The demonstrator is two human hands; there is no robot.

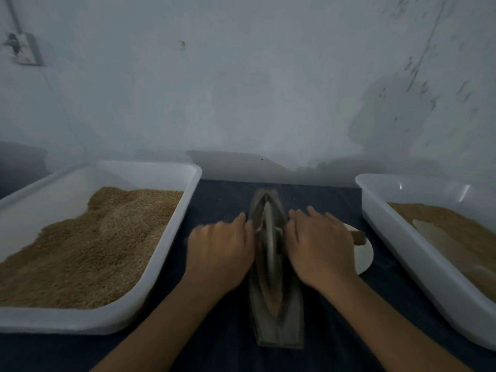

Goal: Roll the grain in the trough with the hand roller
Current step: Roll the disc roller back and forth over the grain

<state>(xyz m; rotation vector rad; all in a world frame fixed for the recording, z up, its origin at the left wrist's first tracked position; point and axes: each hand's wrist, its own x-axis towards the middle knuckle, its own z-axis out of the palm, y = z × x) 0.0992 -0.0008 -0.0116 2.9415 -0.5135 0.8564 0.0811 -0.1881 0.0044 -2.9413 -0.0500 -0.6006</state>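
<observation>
My left hand [220,251] and my right hand [319,245] palm-down with fingers straight, pressing either side of the grey metal disc roller [269,242], upright in the narrow boat-shaped grey metal trough [276,318] on dark blue cloth [335,331], tan grain [273,296] in its groove, between two white plastic trays [150,291] of grain

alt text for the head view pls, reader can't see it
Left hand and right hand press flat either side of a grey disc roller in a narrow dark boat-shaped trough. White plastic trays of tan grain flank it, left and right.

The trough [276,304] is flanked by a white grain tray [150,267] and a white tub [418,264]; narrow strips of dark cloth [335,200] are left between, the right one partly taken by a white plate [363,255].
</observation>
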